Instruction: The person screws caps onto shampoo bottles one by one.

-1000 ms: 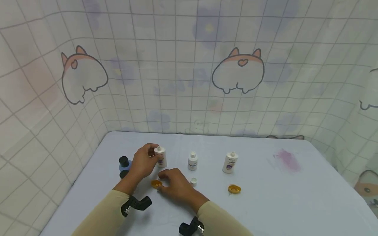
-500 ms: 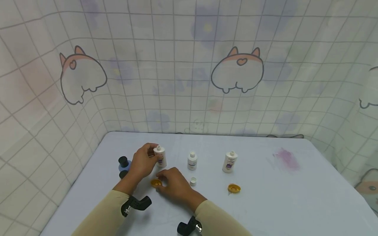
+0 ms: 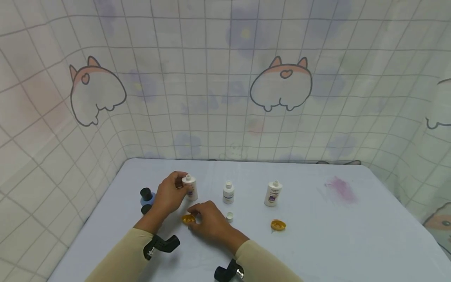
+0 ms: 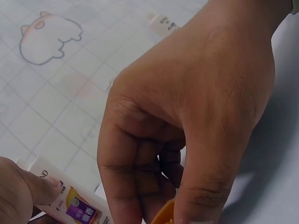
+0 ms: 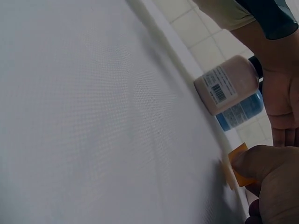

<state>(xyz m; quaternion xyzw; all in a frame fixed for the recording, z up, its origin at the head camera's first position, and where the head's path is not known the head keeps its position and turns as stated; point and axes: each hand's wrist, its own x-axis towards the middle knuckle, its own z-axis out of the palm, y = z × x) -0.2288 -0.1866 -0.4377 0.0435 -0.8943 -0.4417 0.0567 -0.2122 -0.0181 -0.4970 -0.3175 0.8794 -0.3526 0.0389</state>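
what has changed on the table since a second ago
Very little: the orange cap in the right hand has edged slightly right. Nothing was taken hold of or let go. The left hand stayed on its bottle; the middle bottle, right bottle, white cap and other orange cap stayed put.

– How is the left hand point(image 3: 171, 196) lying?
– It is curling its fingers point(image 3: 180, 174), being the one closer to the worktop's point(image 3: 334, 239) far left corner.
– And the right hand point(image 3: 208, 219)?
– Its thumb point(image 4: 208, 196) and index finger point(image 4: 120, 186) are pinching; the forearm point(image 3: 264, 260) is slanting leftward.
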